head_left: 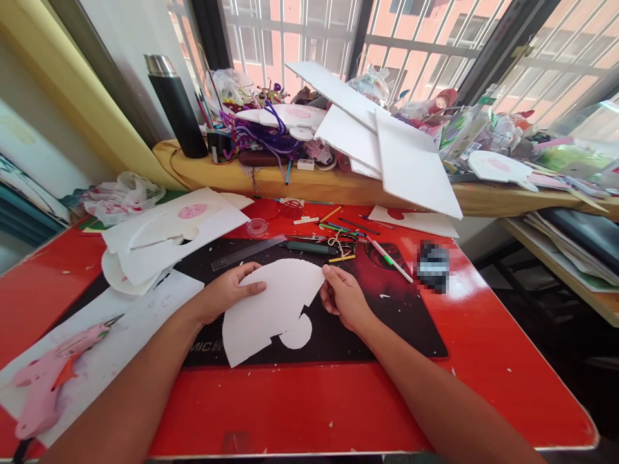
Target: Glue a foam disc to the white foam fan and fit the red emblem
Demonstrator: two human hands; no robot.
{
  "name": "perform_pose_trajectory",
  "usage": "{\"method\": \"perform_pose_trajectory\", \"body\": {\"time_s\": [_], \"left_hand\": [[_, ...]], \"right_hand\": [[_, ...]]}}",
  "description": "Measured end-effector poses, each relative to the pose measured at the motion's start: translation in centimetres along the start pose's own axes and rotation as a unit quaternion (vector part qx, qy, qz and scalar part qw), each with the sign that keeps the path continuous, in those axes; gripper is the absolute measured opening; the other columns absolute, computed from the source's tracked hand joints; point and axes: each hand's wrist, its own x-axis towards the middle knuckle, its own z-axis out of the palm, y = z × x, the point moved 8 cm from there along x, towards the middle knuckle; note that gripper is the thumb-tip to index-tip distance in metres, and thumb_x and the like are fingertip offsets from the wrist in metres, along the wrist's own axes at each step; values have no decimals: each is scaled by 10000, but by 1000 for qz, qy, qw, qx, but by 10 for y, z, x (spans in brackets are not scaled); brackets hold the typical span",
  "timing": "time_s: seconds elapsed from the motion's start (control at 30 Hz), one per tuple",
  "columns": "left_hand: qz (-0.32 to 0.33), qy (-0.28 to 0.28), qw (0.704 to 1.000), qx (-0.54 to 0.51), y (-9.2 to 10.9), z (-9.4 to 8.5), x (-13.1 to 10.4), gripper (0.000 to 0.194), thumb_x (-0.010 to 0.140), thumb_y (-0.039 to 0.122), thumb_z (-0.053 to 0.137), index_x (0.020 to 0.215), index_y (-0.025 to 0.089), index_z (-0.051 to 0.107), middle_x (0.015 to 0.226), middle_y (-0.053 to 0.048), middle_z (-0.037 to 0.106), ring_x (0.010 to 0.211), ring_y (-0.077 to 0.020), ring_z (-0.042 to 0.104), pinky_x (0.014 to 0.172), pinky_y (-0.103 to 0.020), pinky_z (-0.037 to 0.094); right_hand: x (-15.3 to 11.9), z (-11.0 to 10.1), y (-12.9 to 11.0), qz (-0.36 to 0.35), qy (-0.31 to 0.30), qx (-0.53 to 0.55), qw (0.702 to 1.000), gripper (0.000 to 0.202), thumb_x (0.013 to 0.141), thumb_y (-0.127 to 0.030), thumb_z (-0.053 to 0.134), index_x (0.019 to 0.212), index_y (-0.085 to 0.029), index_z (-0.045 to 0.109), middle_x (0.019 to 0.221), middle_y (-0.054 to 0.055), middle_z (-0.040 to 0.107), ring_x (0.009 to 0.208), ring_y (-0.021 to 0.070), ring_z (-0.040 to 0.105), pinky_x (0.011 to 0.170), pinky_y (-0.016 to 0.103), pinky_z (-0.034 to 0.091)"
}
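One white cutout [271, 293] is held at my view's seven o'clock: left fingers [254, 288] closed on its ten o'clock edge, right fingers [335, 278] pinching its two o'clock corner. Likely light, stiff, snappable; I'd grip broad edges.

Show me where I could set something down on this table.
Roomiest: the table, right front, between the right arm and right edge, scraps aside. Second: between right arm and left arm, nearer than the mat. Crowded: behind the cutout (pens, ruler) and left (sheets, glue gun).

matt foam-like cutout [271, 296], glossy tabletop [290, 412], shiny metal bottle cap [160, 65]
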Motion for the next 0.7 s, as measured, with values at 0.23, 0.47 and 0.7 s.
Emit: {"method": "perform_pose_trajectory", "body": {"time_s": [0.23,0.47,0.7], "left_hand": [[41,3,999,8,9,-16,2,619,739,597,899,1190,234,679,1110,-70,778,895,-254,744,700,-315,586],[74,59,995,-8,9,-30,11,602,661,587,947,1085,220,728,1054,-60,793,929,-248,733,799,-351,592],[74,99,991,43,4,-38,19,722,592,705,923,1091,206,768,955,-64,800,838,-237,716,693,-318,554]], "right_hand": [[2,-6,-5,-6,33,21,999,543,816,-712,744,764,-221,518,531,-65,560,342,75,437,306,161,187],[1,-10,-13,-44,45,-25,998,498,865,-676,717,785,-216,542,543,-58,573,362,81,457,334,173,208],[2,-31,-34,-132,136,-49,981,465,943,-674,577,901,-212,610,532,-88,472,382,84,361,376,219,227]]}}
